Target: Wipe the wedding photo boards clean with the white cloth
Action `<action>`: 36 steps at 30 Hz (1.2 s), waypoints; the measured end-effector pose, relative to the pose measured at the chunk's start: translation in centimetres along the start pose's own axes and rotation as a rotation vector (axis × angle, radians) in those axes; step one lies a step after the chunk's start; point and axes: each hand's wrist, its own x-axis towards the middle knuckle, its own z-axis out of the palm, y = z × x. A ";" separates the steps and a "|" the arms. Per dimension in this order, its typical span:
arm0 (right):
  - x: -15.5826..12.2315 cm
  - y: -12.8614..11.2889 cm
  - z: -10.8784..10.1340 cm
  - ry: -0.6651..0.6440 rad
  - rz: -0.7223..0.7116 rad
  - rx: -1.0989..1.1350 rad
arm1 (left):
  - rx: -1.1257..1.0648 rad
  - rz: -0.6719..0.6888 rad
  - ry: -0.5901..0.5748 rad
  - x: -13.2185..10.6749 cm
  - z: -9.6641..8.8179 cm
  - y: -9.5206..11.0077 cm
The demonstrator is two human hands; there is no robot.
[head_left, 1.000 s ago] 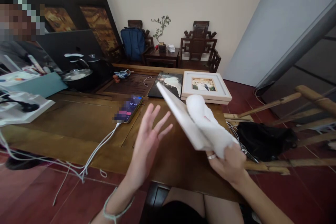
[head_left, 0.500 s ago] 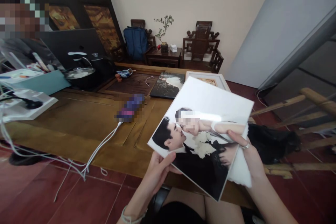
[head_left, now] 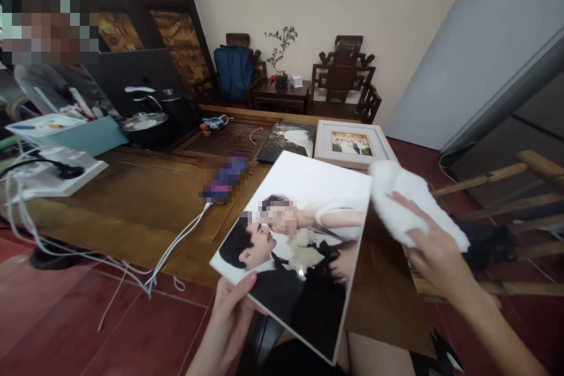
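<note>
A glossy wedding photo panel (head_left: 304,299) is tilted above the table's near edge, in front of my lap. My left hand (head_left: 233,311) grips its lower left edge, thumb on the face and fingers behind. Just right of the panel, my right hand (head_left: 425,235) is closed on a white cloth (head_left: 408,188), held up and apart from the picture. Behind the panel, a dark wedding picture (head_left: 286,140) and a white-framed photo (head_left: 352,142) lie side by side on the table.
On the wooden table (head_left: 145,188) are a phone (head_left: 227,179) with white cables, a power strip (head_left: 66,170), a teal box (head_left: 88,135) of pens and a glass-lidded pot (head_left: 145,123). A person (head_left: 48,88) sits behind a laptop (head_left: 136,76). A wooden chair (head_left: 541,164) stands at right.
My right hand has let go of the panel's right edge and moved up and right with the cloth. The panel, in my left hand, has shifted left and slightly down.
</note>
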 end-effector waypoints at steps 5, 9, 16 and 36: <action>-2.0 -2.8 2.9 -0.371 -0.488 -0.128 | 0.026 0.079 0.053 0.6 -0.6 0.9; -1.7 -6.2 2.6 -0.473 -0.463 -0.159 | 0.026 0.108 0.095 1.0 -0.8 1.4; 7.2 -8.6 1.9 -0.607 -0.514 0.042 | 0.004 0.108 0.120 1.9 -1.4 1.6; 25.6 -3.6 22.8 -1.095 -0.342 -0.558 | 0.025 0.060 0.158 3.8 -0.7 2.1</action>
